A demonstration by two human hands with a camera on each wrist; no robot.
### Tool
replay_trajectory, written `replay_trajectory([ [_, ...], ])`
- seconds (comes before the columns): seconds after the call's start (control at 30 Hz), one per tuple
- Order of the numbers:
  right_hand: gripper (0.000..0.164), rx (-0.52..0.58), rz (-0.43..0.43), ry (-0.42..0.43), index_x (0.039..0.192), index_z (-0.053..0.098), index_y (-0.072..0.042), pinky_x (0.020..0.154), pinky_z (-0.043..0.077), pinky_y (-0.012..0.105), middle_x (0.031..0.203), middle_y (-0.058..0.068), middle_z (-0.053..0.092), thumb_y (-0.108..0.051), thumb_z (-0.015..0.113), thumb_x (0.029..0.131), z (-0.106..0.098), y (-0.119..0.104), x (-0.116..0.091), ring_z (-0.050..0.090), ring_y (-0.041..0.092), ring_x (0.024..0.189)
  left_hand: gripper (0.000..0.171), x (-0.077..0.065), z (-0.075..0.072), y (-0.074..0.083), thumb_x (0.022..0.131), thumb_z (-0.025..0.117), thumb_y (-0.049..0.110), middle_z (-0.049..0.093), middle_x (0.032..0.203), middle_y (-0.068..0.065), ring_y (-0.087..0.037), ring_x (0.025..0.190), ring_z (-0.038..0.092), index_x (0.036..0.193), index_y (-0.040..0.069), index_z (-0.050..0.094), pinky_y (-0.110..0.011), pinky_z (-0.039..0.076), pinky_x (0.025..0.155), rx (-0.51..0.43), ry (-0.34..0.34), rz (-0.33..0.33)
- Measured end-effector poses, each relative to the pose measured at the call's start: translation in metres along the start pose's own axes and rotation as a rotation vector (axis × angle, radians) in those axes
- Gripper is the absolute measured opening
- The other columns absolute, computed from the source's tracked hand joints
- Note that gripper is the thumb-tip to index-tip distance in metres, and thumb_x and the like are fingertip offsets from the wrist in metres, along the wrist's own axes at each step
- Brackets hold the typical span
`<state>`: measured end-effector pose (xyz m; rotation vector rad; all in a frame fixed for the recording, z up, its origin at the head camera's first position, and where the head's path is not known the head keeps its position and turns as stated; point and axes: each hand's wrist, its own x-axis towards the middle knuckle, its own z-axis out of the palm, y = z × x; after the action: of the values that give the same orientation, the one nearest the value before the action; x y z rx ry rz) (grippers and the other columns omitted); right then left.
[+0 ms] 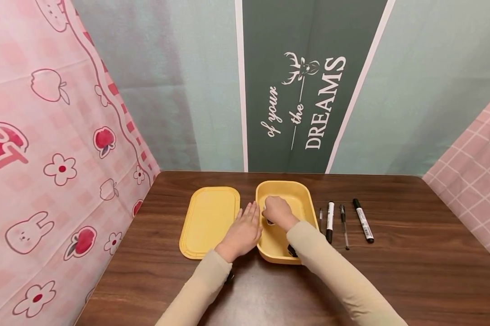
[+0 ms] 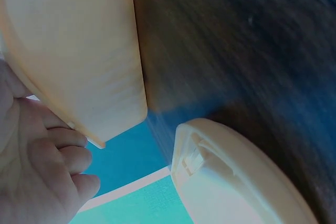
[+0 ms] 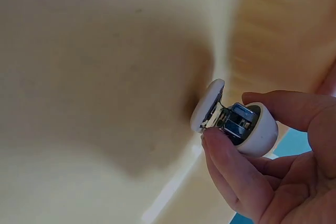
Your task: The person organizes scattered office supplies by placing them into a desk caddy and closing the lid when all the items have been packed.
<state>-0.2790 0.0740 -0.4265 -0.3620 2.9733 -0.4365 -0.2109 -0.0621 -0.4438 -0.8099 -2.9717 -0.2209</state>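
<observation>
My right hand (image 1: 278,211) reaches into a yellow open box (image 1: 275,260). In the right wrist view, its thumb and fingers pinch a small white stapler (image 3: 262,139), rounded, with a metal mechanism showing between its two white parts. The stapler is close to the inside of the box; whether it touches is unclear. My left hand (image 1: 244,231) rests against the box's left rim, its fingers extended in the head view. In the left wrist view, that hand's fingers (image 2: 47,169) lie loosely over the rim, partly hidden behind it.
A yellow lid (image 1: 210,222) lies flat on the brown wooden table (image 1: 147,271), left of the box. To the right lie a black-capped white marker (image 1: 330,217), a slim pen (image 1: 343,222), another marker (image 1: 363,221) and a partly hidden pen (image 1: 321,217). Curtains hang behind.
</observation>
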Motion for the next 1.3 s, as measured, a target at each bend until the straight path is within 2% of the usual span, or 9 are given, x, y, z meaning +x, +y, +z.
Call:
replay_trajectory([
  [0.27, 0.022, 0.007, 0.042, 0.002, 0.061, 0.054, -0.008, 0.054, 0.045, 0.033, 0.061, 0.005, 0.052, -0.010, 0.066, 0.080, 0.007, 0.001, -0.001, 0.052, 0.021, 0.057, 0.057, -0.001, -0.001, 0.002, 0.100, 0.040, 0.025, 0.024, 0.151, -0.022, -0.032, 0.140, 0.022, 0.144, -0.009, 0.028, -0.047, 0.024, 0.110, 0.010, 0.001, 0.009],
  [0.73, 0.028, 0.040, 0.073, 0.036, 0.057, 0.053, -0.010, 0.052, 0.045, 0.032, 0.056, 0.003, 0.053, -0.017, 0.072, 0.078, 0.005, 0.002, -0.003, 0.053, 0.019, 0.055, 0.054, -0.001, -0.002, 0.004, 0.100, 0.040, 0.022, 0.027, 0.150, -0.023, -0.032, 0.139, 0.025, 0.142, -0.009, 0.031, -0.047, 0.025, 0.110, 0.009, 0.024, 0.009],
  [1.0, 0.030, 0.059, 0.107, 0.016, 0.061, 0.057, -0.010, 0.054, 0.046, 0.034, 0.061, 0.004, 0.056, -0.027, 0.076, 0.077, -0.002, 0.004, -0.004, 0.054, 0.020, 0.059, 0.054, -0.001, -0.002, 0.004, 0.100, 0.040, 0.023, 0.024, 0.151, -0.022, -0.032, 0.139, 0.023, 0.143, -0.009, 0.030, -0.047, 0.023, 0.110, 0.003, 0.021, 0.005],
  [1.3, 0.035, 0.053, 0.106, 0.016, 0.062, 0.054, -0.011, 0.047, 0.038, 0.030, 0.056, 0.001, 0.045, -0.033, 0.076, 0.077, -0.026, 0.005, -0.011, 0.045, 0.017, 0.053, 0.057, -0.001, 0.000, 0.003, 0.100, 0.041, 0.024, 0.022, 0.151, -0.022, -0.032, 0.140, 0.020, 0.144, -0.009, 0.027, -0.047, 0.022, 0.111, 0.013, 0.002, -0.002],
])
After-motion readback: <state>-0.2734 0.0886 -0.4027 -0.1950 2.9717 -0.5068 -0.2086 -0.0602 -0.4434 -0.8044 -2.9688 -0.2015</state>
